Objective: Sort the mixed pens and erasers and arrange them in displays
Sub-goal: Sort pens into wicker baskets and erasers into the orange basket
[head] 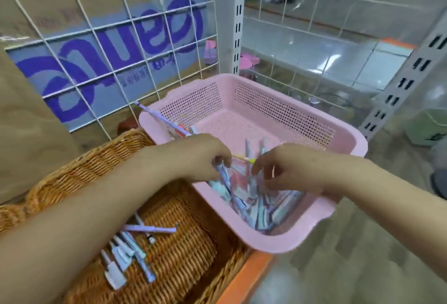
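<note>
A pink perforated plastic basket [278, 110] holds a blurred heap of mixed pens and erasers [254, 204] in its near corner. My left hand [198, 156] reaches into the basket and grips several pens by their ends, with a purple-and-white pen [159, 118] sticking out past the basket's left rim. My right hand [290, 170] hovers over the heap with curled fingers, its fingertips at a yellow-tipped pen [244, 158] between the two hands; whether it pinches the pen is blurred. A wicker basket [183, 255] to the left holds several sorted white and lilac pens [130, 253].
A white wire grid panel [101, 45] stands behind both baskets, with a cardboard box with purple lettering [116, 57] beyond it. A slotted metal shelf upright [232, 18] rises at the centre back, another [406, 81] at right. An orange shelf edge [244, 279] runs under the baskets.
</note>
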